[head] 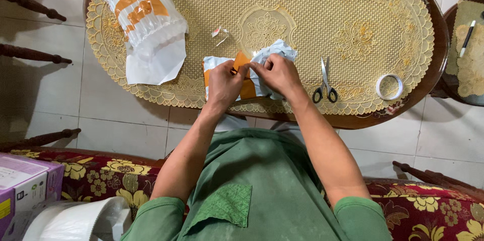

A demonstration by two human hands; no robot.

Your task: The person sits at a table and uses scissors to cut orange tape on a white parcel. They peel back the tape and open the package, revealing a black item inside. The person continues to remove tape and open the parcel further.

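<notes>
Both hands, left hand (pixel 223 81) and right hand (pixel 277 72), pinch a white-and-orange plastic parcel (pixel 248 70) at the near edge of the lace-covered table (pixel 433 75). Left of the scissors (pixel 325 84), I judge a hard tug could rip its contents.

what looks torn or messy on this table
The white and orange package under the left hand and right hand is crumpled and torn. Small torn scraps lie loose on the lace cloth behind it. The scissors and tape roll lie tidily to the right.
</notes>
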